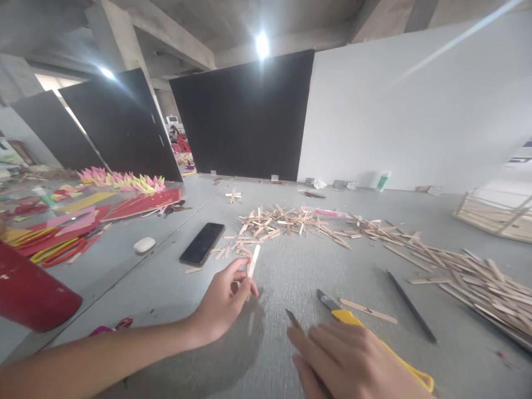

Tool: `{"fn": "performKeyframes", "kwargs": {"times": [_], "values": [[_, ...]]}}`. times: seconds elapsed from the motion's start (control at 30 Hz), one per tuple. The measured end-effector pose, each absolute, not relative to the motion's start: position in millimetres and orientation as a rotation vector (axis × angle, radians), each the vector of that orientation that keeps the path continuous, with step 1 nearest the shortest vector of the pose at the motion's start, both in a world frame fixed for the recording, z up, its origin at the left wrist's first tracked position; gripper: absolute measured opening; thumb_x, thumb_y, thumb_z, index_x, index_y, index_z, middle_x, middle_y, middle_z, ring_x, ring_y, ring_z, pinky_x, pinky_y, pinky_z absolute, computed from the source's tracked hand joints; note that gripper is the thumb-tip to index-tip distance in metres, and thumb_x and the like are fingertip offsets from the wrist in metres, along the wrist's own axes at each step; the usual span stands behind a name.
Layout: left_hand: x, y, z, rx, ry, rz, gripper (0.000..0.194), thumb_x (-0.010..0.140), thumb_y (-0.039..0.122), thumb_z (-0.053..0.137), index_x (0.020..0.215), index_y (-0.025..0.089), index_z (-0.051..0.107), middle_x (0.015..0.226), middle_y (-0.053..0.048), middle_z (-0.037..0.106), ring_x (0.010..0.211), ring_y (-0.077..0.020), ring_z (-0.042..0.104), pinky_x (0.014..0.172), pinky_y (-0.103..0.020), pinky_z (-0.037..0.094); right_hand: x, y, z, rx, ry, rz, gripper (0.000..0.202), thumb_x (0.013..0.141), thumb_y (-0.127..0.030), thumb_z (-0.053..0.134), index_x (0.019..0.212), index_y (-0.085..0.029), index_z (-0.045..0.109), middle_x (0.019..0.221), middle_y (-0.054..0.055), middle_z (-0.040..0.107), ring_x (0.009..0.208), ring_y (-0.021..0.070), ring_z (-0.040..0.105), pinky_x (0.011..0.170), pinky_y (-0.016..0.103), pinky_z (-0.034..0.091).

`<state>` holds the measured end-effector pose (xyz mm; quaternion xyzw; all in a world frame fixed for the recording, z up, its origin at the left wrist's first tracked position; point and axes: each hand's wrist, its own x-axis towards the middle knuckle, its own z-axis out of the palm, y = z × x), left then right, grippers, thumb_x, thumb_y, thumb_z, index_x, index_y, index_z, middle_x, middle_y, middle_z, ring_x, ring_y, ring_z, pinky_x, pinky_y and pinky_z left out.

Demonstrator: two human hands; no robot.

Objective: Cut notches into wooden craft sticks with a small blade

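My left hand (224, 299) is closed around a pale wooden stick (253, 261), which points up and away from its fingertips. At the lower right, my right hand (344, 354) holds a thin dark pointed tool (293, 318); its tip shows past the fingers, and the rest is mostly covered by the hand. A yellow-handled knife (347, 317) lies just beyond and partly beneath the right hand, its blade toward the upper left. Beside that blade lies a single wooden stick (368, 311).
Small wooden pieces (291, 219) are strewn across the middle, with a pile of sticks (486, 282) at right. A black phone (202, 244), white case (144, 245), dark pencil (411, 306), red cylinder (37, 288) and colored paper (141, 204) lie around.
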<state>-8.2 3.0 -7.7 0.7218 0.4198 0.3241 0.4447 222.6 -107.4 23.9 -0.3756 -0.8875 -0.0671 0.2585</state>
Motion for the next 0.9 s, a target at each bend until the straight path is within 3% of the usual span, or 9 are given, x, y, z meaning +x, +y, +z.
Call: {"fn": "performKeyframes", "kwargs": {"times": [0.07, 0.13, 0.23, 0.4, 0.57, 0.67, 0.77, 0.9], "values": [[-6, 11, -13, 1.76, 1.095, 0.75, 0.04, 0.102, 0.036, 0.047, 0.134, 0.013, 0.05, 0.082, -0.005, 0.073, 0.068, -0.0174, 0.06, 0.055, -0.026, 0.041, 224, -94, 16, -1.179, -2.424, 0.081, 0.031, 0.096, -0.013, 0.048, 0.066, -0.023, 0.048, 0.054, -0.005, 0.046, 0.044, 0.0104, 0.04, 0.043, 0.03, 0.031], [-5, 15, -17, 1.74, 1.139, 0.7, 0.037, 0.099, 0.033, 0.048, 0.129, 0.012, 0.052, 0.081, -0.005, 0.075, 0.059, -0.0161, 0.056, 0.052, -0.027, 0.038, 228, -83, 11, -1.275, -2.388, 0.213, 0.036, 0.096, -0.012, 0.046, 0.065, -0.024, 0.032, 0.054, -0.008, 0.037, 0.045, 0.0087, 0.029, 0.045, 0.029, 0.028], [-5, 16, -19, 1.737, 1.188, 0.653, 0.037, 0.096, 0.03, 0.05, 0.13, 0.014, 0.051, 0.08, -0.003, 0.077, 0.049, -0.0134, 0.048, 0.051, -0.027, 0.036, 237, -75, 8, -1.344, -2.336, 0.309, 0.035, 0.099, -0.014, 0.042, 0.071, -0.025, 0.025, 0.059, -0.007, 0.036, 0.05, 0.0101, 0.027, 0.05, 0.03, 0.027], [-10, 19, -15, 1.774, 1.247, 0.619, 0.042, 0.095, 0.032, 0.048, 0.134, 0.016, 0.047, 0.089, -0.004, 0.078, 0.05, -0.0152, 0.052, 0.051, -0.028, 0.035, 246, -70, 2, -1.349, -2.338, 0.379, 0.034, 0.104, -0.018, 0.044, 0.071, -0.023, 0.037, 0.062, -0.008, 0.036, 0.05, 0.01, 0.029, 0.051, 0.027, 0.029], [-14, 23, -13, 1.879, 1.229, 0.582, 0.047, 0.096, 0.036, 0.048, 0.139, 0.017, 0.044, 0.087, -0.004, 0.077, 0.074, -0.0233, 0.067, 0.064, -0.031, 0.041, 240, -70, 5, -1.343, -2.412, 0.305, 0.024, 0.104, -0.02, 0.053, 0.08, -0.018, 0.056, 0.066, -0.008, 0.049, 0.052, 0.0089, 0.045, 0.054, 0.024, 0.043], [-12, 18, -14, 1.935, 1.177, 0.537, 0.047, 0.098, 0.039, 0.045, 0.139, 0.018, 0.043, 0.084, -0.003, 0.076, 0.071, -0.0227, 0.065, 0.065, -0.031, 0.042, 240, -65, 11, -1.418, -2.408, 0.193, 0.012, 0.104, -0.024, 0.056, 0.101, -0.016, 0.064, 0.087, -0.001, 0.064, 0.07, 0.0123, 0.061, 0.066, 0.029, 0.054], [-9, 11, -15, 1.977, 1.129, 0.479, 0.046, 0.1, 0.042, 0.042, 0.14, 0.019, 0.042, 0.078, 0.0, 0.072, 0.06, -0.0195, 0.058, 0.059, -0.029, 0.039, 252, -52, 7, -1.564, -2.346, 0.082, 0.029, 0.102, -0.027, 0.06, 0.129, -0.018, 0.059, 0.117, 0.007, 0.066, 0.093, 0.0193, 0.067, 0.079, 0.038, 0.059], [-7, 5, -16, 2.048, 1.08, 0.429, 0.045, 0.102, 0.038, 0.037, 0.143, 0.018, 0.04, 0.066, 0.005, 0.062, 0.06, -0.0195, 0.057, 0.062, -0.028, 0.04, 294, -18, -3, -1.79, -2.255, 0.002, 0.035, 0.099, -0.031, 0.064, 0.132, -0.02, 0.059, 0.13, 0.01, 0.062, 0.108, 0.0241, 0.066, 0.087, 0.044, 0.059]]}}
